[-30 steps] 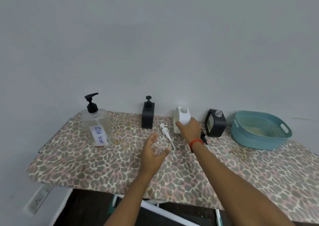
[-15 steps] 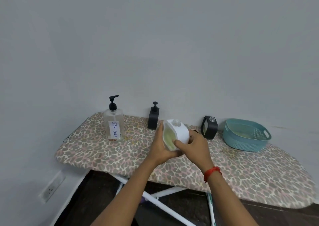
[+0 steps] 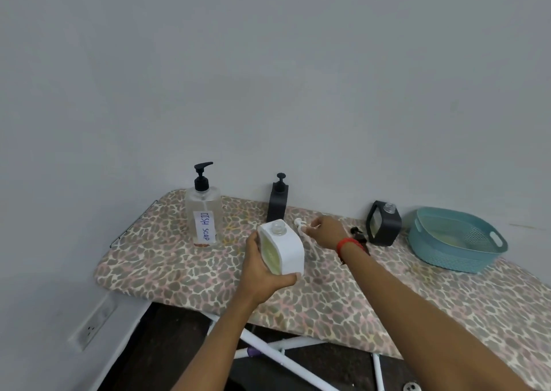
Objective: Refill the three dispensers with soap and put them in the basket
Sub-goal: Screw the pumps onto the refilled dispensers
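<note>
My left hand (image 3: 261, 274) holds a white dispenser (image 3: 283, 247) above the board; its neck is uncapped and yellowish soap shows in its side window. My right hand (image 3: 325, 232) pinches the white pump (image 3: 299, 223) lying on the board just behind it. A black dispenser (image 3: 278, 202) with its pump on stands by the wall. Another black dispenser (image 3: 384, 223) stands uncapped near the teal basket (image 3: 456, 241); its black pump (image 3: 357, 233) lies partly hidden behind my right wrist. A clear bottle labelled DISH SOAP (image 3: 204, 213) stands at the left.
Everything rests on an ironing board with a leopard-print cover (image 3: 387, 301), pushed against a grey wall. White board legs (image 3: 277, 352) show below its near edge. A wall socket (image 3: 92, 325) sits at the lower left.
My right hand let go of the white dispenser and reached back to the white pump on the board. My left hand now holds the dispenser alone.
</note>
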